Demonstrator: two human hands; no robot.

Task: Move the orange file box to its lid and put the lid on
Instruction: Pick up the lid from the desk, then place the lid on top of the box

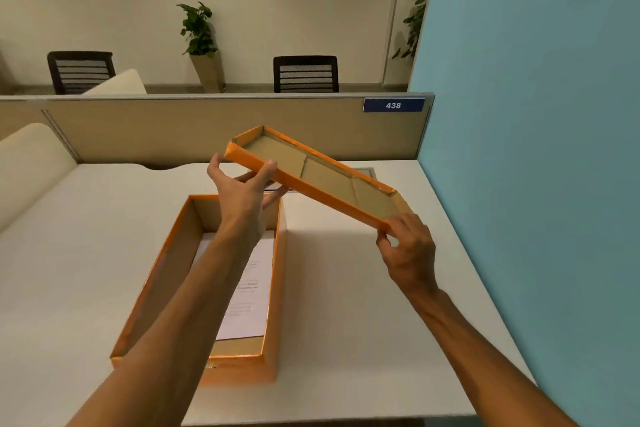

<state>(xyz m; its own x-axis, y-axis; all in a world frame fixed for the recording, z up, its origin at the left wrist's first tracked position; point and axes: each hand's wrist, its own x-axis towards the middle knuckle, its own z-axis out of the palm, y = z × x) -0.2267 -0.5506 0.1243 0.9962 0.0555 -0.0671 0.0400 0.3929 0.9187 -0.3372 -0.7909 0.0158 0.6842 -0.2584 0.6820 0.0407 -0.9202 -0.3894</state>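
Observation:
The orange file box (275, 305) stands open on the white desk, left of centre, with white printed papers (247, 291) lying inside. Above its far end I hold the orange lid (322, 180) in the air, tilted, its brown cardboard underside facing me. My left hand (242, 187) grips the lid's far left end. The lid's near right corner is pinched by my right hand (408, 250). My left forearm crosses over the open box and hides part of its inside.
A beige partition (173, 128) with a blue sign reading 438 (393, 105) closes the desk's far edge. A teal wall (536, 149) borders the desk on the right. The white desk surface (363, 305) spreads right of the box.

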